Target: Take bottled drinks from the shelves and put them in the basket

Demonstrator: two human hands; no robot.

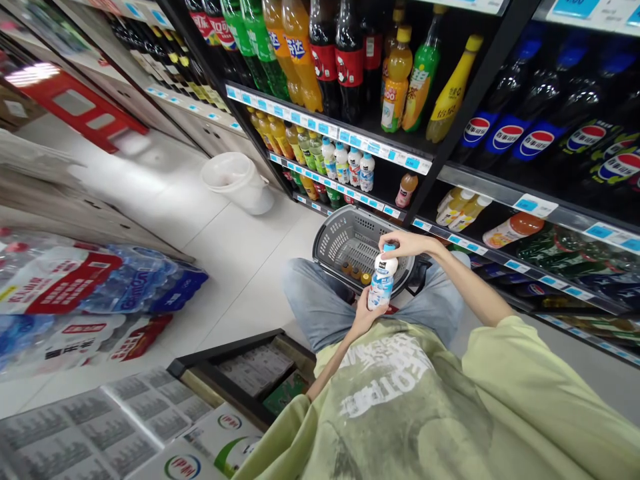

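The small white-and-blue rounded bottle [382, 277] is smooth, glossy plastic; the dark-grey perforated basket [345, 228], matt plastic. The pale-green shirt [380, 427] is matt cloth, the faded-blue trousers [320, 303] denim. Pale floor tiles [225, 257] at left look smooth, faintly glossy.

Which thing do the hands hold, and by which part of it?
A white-and-blue bottle: the left hand grips its lower body, the right hand grasps its blue cap.

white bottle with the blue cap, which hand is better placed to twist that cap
Probably the right hand: it is at the blue cap, while the left hand holds the white bottle lower down and could steady it.
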